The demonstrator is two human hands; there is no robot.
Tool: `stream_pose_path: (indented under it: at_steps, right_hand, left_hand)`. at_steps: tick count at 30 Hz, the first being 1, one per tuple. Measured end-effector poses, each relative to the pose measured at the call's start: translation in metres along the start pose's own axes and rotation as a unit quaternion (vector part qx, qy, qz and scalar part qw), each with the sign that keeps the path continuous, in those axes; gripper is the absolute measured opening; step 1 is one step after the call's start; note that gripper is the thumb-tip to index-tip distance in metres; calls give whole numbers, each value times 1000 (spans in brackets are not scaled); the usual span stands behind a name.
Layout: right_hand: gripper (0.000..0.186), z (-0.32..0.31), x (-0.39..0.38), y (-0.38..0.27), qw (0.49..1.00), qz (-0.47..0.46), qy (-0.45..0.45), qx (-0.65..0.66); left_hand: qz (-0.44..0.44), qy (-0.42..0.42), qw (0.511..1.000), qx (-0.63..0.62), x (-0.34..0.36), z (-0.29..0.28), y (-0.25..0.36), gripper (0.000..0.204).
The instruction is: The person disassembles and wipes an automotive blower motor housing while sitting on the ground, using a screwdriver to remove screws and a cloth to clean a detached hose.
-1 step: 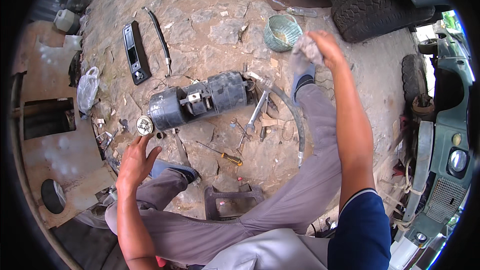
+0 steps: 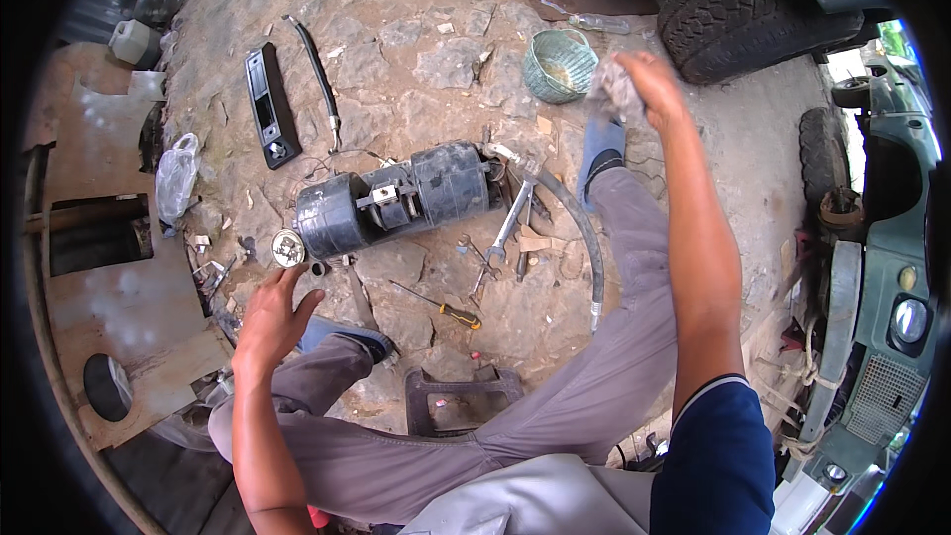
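the rag (image 2: 616, 89) is matt cloth — the housing (image 2: 451, 181) glossy plastic.

Left hand (image 2: 269, 317) is palm-down, right hand (image 2: 650, 89) (curled) stretched farther forward.

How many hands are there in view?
2: the left hand is beside a round pale dish; the right hand holds a greyish rag near the green basket.

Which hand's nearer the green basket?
Right. The right hand, gripping a grey rag, is just right of the green basket; the left hand is far off, lower left.
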State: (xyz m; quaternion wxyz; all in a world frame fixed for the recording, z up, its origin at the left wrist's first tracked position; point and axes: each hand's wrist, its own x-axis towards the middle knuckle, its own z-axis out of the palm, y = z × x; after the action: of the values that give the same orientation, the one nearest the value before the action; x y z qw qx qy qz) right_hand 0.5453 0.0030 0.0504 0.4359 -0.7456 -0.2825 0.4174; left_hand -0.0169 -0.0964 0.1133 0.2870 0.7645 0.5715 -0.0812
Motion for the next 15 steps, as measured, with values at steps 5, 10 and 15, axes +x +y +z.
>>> stream_pose_path:
  at_steps: [5,10,15]
  right_hand:
    - [37,-23,87,12,995,-51,78,-43]
    - [33,7,116,57,991,-27,88,100]
    - [35,25,98,94,989,49,140,9]
  left_hand:
    - [1,-35,999,2,21,5,19,47]
    - [-21,-68,997,2,22,11,15,46]
    - [-6,-52,998,24,25,17,5,47]
